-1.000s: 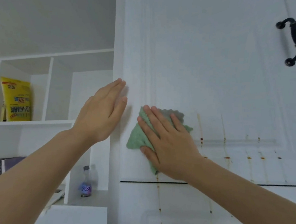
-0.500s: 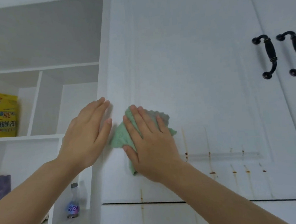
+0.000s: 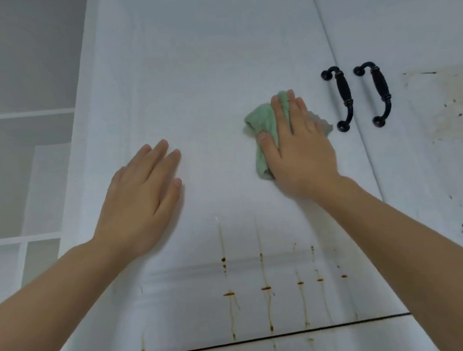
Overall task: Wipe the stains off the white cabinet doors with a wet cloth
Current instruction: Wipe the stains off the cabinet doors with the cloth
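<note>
A white cabinet door (image 3: 203, 67) fills the view. My right hand (image 3: 299, 148) presses a crumpled green cloth (image 3: 263, 123) flat against the door's upper right part, just left of the black handles. My left hand (image 3: 144, 198) lies flat on the door lower down and to the left, fingers straight, holding nothing. Brown drip stains (image 3: 265, 288) run down the door's lower part below both hands and cross the seam at its bottom edge. The neighbouring door (image 3: 430, 175) on the right carries a yellowish smear and dark specks (image 3: 455, 104).
Two black handles (image 3: 343, 99) (image 3: 378, 93) stand side by side at the doors' meeting edge. White open shelving (image 3: 24, 239) lies to the left of the cabinet. A dark seam (image 3: 236, 340) separates the door from a lower panel.
My right hand has slid the cloth up and to the right across the door toward the handles. My left hand has moved from the door's left edge onto its face. The view shifted rightward.
</note>
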`<state>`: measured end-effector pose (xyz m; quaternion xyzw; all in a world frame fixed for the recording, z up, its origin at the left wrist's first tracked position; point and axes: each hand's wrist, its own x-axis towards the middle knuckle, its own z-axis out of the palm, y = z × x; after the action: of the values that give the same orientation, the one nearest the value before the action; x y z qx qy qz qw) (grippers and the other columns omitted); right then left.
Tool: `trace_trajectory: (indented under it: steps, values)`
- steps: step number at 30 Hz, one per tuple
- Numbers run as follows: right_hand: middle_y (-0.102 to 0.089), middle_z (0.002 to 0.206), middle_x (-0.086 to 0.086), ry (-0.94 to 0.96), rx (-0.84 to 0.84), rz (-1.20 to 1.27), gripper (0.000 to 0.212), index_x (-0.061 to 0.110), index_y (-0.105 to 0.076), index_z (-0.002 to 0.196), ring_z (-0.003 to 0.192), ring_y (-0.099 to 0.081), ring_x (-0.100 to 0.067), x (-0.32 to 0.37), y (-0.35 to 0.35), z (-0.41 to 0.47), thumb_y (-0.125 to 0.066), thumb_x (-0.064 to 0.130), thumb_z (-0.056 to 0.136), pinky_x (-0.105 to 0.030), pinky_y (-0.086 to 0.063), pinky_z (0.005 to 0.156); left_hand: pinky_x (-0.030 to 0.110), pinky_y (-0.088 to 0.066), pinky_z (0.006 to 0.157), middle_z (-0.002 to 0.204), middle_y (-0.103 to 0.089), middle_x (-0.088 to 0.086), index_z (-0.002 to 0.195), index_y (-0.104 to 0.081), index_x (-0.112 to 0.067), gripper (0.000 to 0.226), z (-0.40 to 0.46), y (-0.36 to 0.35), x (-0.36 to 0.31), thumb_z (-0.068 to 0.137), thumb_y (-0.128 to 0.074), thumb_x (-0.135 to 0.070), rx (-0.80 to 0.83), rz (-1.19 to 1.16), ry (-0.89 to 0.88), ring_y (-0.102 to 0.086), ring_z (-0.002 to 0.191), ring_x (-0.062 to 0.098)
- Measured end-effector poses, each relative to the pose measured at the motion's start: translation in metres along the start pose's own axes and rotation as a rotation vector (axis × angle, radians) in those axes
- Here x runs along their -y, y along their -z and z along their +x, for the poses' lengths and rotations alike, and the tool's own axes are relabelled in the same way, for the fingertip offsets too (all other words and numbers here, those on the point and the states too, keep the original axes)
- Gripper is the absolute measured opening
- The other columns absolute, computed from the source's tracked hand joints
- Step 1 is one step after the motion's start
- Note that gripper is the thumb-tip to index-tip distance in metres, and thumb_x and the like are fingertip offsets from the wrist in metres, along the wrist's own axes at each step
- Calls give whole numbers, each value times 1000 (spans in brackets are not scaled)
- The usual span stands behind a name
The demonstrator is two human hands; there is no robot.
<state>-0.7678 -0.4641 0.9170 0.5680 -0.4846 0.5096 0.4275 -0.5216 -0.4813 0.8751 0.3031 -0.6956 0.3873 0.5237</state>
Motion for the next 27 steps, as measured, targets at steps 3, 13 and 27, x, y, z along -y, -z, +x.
trace_trajectory:
  steps: [3, 13, 27]
  values:
    - [1, 159, -7, -66, -13, -5, 66, 17, 4, 151, 146, 1, -19, -25, 4, -15, -8, 49, 94, -34, 1, 117, 51, -16, 113, 153, -23, 1, 143, -35, -17, 66, 0, -8, -10, 89, -14, -49, -13, 0, 49, -13, 143, 19]
    - [16, 156, -3, 26, 67, -21, 66, 23, 15, 146, 143, 13, -13, -33, 1, -84, -4, 55, 91, -30, 13, 112, 48, -13, 112, 154, -18, -8, 144, -32, -26, 62, 4, -6, -33, 89, -13, -49, 74, -16, -62, -8, 143, 13]
    - [-10, 156, -17, 122, 46, -65, 66, 13, -6, 150, 144, -9, -26, -40, -9, -152, -16, 51, 98, -39, -1, 115, 49, -17, 114, 151, -21, -7, 143, -33, -19, 61, -41, 0, -20, 92, -17, -48, 70, -22, 59, -12, 143, 15]
